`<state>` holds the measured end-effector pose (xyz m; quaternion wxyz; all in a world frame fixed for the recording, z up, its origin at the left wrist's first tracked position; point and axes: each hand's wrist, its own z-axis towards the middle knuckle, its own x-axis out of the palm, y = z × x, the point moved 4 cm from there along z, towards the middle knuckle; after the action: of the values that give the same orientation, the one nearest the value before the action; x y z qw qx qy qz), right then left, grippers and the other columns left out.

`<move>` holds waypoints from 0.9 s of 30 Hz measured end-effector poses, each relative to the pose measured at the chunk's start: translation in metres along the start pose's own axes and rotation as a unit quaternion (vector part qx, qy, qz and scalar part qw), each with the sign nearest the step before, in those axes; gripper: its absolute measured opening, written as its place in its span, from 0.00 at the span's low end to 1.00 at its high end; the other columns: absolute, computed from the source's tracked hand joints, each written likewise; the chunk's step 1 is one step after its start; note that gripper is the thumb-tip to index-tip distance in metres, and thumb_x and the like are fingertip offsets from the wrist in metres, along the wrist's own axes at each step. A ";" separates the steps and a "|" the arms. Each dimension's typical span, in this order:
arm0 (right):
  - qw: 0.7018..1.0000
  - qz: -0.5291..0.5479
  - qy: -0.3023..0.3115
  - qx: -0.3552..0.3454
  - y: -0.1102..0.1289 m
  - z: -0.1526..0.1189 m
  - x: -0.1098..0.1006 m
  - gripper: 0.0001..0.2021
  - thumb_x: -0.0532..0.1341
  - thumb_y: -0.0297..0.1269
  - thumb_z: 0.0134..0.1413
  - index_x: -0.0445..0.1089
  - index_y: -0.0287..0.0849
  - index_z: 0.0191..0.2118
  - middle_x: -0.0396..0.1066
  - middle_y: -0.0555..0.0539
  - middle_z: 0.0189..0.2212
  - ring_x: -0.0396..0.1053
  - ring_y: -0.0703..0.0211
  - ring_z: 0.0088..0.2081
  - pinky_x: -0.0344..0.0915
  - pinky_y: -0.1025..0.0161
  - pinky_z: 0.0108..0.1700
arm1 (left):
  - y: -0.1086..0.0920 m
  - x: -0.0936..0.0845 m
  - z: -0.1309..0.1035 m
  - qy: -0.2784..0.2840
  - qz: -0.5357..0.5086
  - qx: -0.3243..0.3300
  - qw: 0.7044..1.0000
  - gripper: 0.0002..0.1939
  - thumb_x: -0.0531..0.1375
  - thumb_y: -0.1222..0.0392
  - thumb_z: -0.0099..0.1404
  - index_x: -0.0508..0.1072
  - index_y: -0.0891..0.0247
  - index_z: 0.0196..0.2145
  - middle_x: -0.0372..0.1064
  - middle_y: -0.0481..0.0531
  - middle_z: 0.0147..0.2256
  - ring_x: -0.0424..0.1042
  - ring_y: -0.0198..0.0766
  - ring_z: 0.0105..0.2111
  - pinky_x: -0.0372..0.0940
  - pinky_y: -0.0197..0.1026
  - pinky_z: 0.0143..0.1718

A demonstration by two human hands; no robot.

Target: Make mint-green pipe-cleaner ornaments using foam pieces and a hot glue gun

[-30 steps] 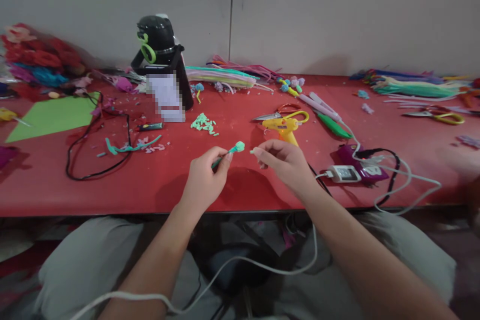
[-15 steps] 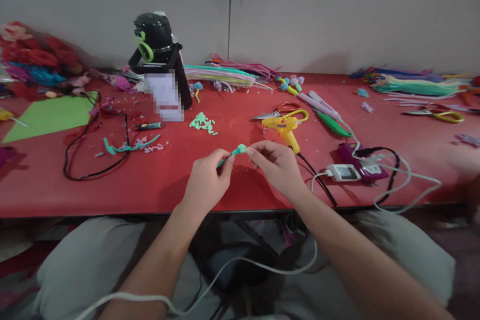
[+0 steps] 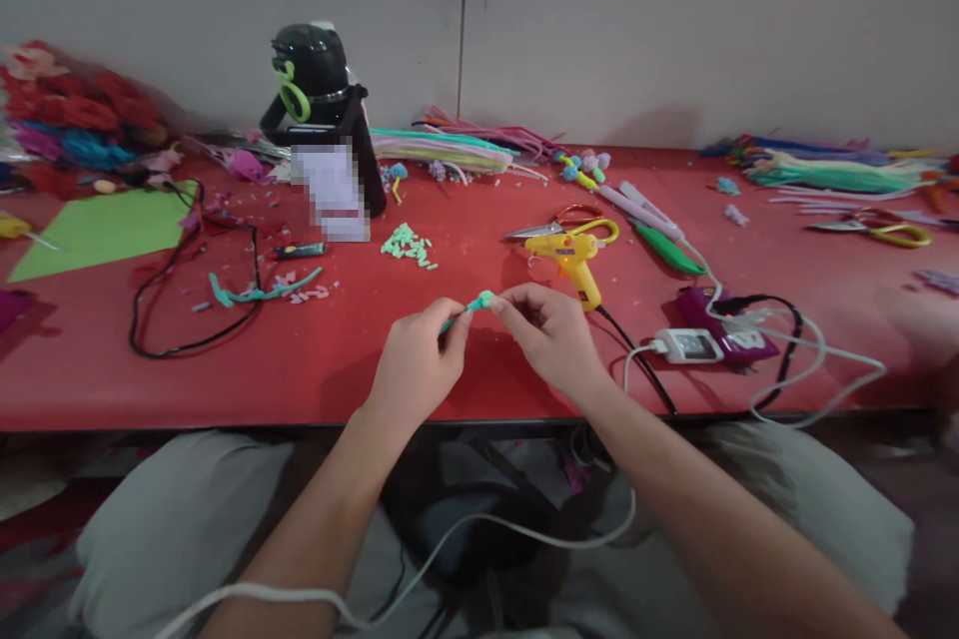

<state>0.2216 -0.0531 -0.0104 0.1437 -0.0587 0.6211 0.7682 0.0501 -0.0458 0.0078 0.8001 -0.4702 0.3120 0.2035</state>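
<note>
Teal fuzzy stem with a rounded pale-green tip (image 3: 483, 301) sits mid-view, pinched by the left hand (image 3: 420, 354) at eight o'clock; at four, the right hand (image 3: 552, 334) reaches the tip, gripping or merely touching, I cannot tell. A loosened left pinch could let it twist.

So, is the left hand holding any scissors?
No, the left hand pinches a thin green stick with a paler tip.

Left fingers (image 3: 460, 323) hold 1 green stem (image 3: 475, 306), right fingers (image 3: 510, 316) at its tip (image 3: 485, 299).
</note>
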 end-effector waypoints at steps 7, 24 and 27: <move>1.000 -0.004 0.011 -0.002 0.000 0.001 -0.001 0.15 0.64 0.48 0.61 0.73 0.41 0.32 0.69 0.50 0.25 0.62 0.64 0.26 0.59 0.63 0.30 | 0.000 -0.001 0.001 0.004 -0.006 0.000 1.000 0.10 0.57 0.59 0.73 0.73 0.63 0.34 0.64 0.44 0.23 0.57 0.30 0.21 0.53 0.36 0.27; 0.999 0.007 -0.034 0.007 0.006 0.000 -0.013 0.10 0.66 0.43 0.56 0.75 0.42 0.37 0.78 0.47 0.32 0.74 0.59 0.33 0.71 0.60 0.37 | 0.005 -0.005 0.003 0.028 -0.069 -0.041 0.996 0.11 0.58 0.55 0.73 0.74 0.61 0.34 0.65 0.43 0.22 0.62 0.31 0.22 0.56 0.36 0.28; 0.998 0.052 -0.005 0.028 0.004 0.002 -0.012 0.12 0.68 0.44 0.54 0.76 0.42 0.40 0.80 0.44 0.36 0.78 0.54 0.38 0.75 0.56 0.43 | 0.006 -0.005 0.003 0.035 -0.082 -0.041 0.995 0.11 0.58 0.55 0.73 0.74 0.61 0.34 0.66 0.43 0.23 0.64 0.31 0.22 0.57 0.36 0.28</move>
<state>0.2322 -0.0540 -0.0026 0.1082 -0.0184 0.6435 0.7576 0.0438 -0.0409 0.0088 0.7825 -0.5338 0.2915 0.1333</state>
